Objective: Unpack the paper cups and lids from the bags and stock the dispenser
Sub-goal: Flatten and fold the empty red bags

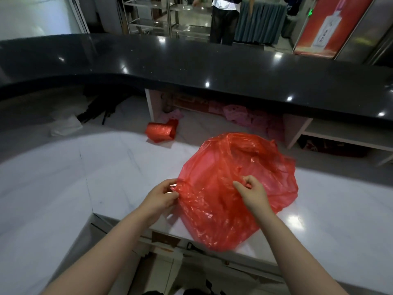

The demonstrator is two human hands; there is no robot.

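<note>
- A large red plastic bag (231,188) lies crumpled on the white marble-look worktop (106,167), with its near end hanging just over the front edge of the worktop; the film is translucent, yet what it holds cannot be made out.
- The left hand (163,196) pinches a bunched bit of the bag's left edge, fingers and thumb curled tight on the film.
- The right hand (251,190) grips a fold of the bag near its middle, fingers curled round the plastic.
- Both bare forearms reach in from the bottom of the view.
- A roll of red plastic bags (161,132) lies on its side on the worktop, well apart from the bag, toward the back.
- Behind it, pink packets (255,118) sit in the open space under the raised counter.
- A crumpled white wrapper (66,126) lies at the left, near some dark rods.
- The glossy black counter top (212,71) curves across the view above the worktop.
- Beyond the counter a person (225,18) stands beside steel shelving (153,15), and a red poster (327,24) leans at the right.
</note>
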